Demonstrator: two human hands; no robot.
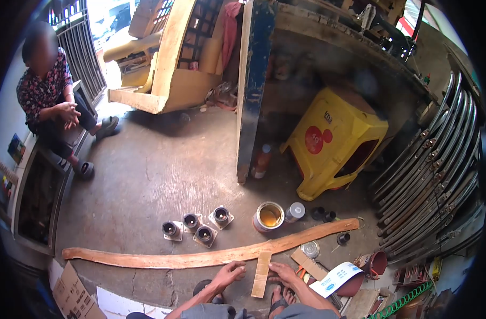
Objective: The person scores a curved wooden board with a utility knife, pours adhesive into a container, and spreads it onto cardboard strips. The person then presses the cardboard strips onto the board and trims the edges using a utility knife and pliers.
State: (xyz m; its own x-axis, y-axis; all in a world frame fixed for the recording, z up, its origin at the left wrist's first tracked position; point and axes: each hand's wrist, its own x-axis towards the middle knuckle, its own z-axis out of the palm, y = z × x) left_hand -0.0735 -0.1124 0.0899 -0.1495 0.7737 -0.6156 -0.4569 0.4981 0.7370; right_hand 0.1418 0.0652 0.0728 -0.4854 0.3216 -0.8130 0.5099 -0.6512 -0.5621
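Observation:
My left hand (231,273) is over the floor just below a long curved wooden strip (163,260), its fingers curled together; what they hold, if anything, is too small to make out. My right hand (281,272) is at the right edge of a short flat tan piece (261,274), fingers partly bent, and whether it grips the piece is unclear. The top of that piece meets the long strip. Beyond the strip stand an open can of amber liquid (269,217), a lidded container (295,212) and several black cups on square plates (204,235).
A person (49,101) sits at the left. A yellow stool (336,143) stands under a workbench beside a blue post (253,80). Curved metal tubes (434,170) lean at the right. Nearer are a round lid (310,249), a printed sheet (337,279) and cardboard (75,292).

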